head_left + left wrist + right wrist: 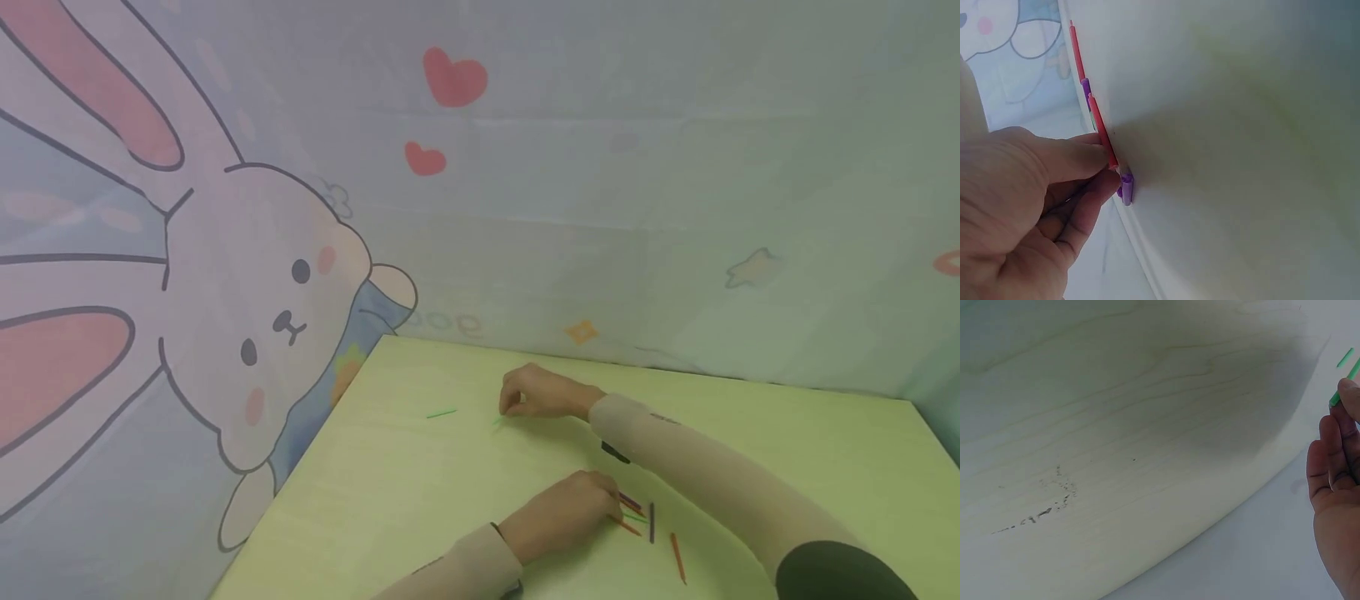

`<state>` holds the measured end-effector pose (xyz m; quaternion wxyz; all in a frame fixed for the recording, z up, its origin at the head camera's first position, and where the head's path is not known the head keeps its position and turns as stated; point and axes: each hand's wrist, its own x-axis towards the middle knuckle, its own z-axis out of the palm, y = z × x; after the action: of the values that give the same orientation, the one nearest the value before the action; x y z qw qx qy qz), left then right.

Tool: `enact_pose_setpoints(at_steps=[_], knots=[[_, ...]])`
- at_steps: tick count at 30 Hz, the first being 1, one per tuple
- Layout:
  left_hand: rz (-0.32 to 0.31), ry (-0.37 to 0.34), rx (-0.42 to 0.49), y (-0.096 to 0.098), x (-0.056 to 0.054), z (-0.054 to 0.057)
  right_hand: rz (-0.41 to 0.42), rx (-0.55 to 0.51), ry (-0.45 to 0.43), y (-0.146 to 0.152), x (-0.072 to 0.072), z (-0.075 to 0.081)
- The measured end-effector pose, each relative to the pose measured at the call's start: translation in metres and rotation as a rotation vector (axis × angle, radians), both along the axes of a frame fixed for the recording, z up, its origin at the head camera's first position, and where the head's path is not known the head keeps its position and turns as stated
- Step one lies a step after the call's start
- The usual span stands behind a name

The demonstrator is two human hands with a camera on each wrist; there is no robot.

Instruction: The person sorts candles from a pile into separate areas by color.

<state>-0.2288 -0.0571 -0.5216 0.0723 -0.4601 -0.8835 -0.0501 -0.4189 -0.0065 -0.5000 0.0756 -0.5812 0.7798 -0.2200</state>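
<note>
At the back of the table my right hand [542, 392] pinches a thin green stick [1335, 399] between thumb and fingertip, the stick low over the surface. Another green stick [442, 413] lies to its left. Nearer the front, my left hand [566, 512] bends over a small group of coloured sticks. In the left wrist view its thumb and forefinger pinch the lower end of a red stick [1101, 128]. A short purple stick [1127, 189] lies just beside those fingertips. A second red stick with a thin tip [1077, 53] shows farther off.
Right of the left hand a dark purple stick [652, 522] and an orange-red stick [678, 557] lie on the pale yellow table [360, 467]. A cloth backdrop with a printed rabbit [225, 242] hangs along the table's left and back edges. The right forearm [712, 475] crosses above the table's right half.
</note>
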Motion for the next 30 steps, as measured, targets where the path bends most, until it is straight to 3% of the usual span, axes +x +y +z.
enact_pose_setpoints(at_steps=[12, 20, 30], knots=[[0.029, -0.059, 0.042, -0.001, -0.003, -0.001, -0.02, 0.007, -0.03, -0.014, -0.001, -0.009], [0.048, -0.079, 0.042, 0.0, -0.003, -0.002, 0.02, -0.018, 0.022, -0.028, 0.0, -0.016], [0.07, -0.107, 0.013, 0.002, -0.004, -0.002, 0.034, 0.011, -0.019, -0.047, 0.006, -0.012]])
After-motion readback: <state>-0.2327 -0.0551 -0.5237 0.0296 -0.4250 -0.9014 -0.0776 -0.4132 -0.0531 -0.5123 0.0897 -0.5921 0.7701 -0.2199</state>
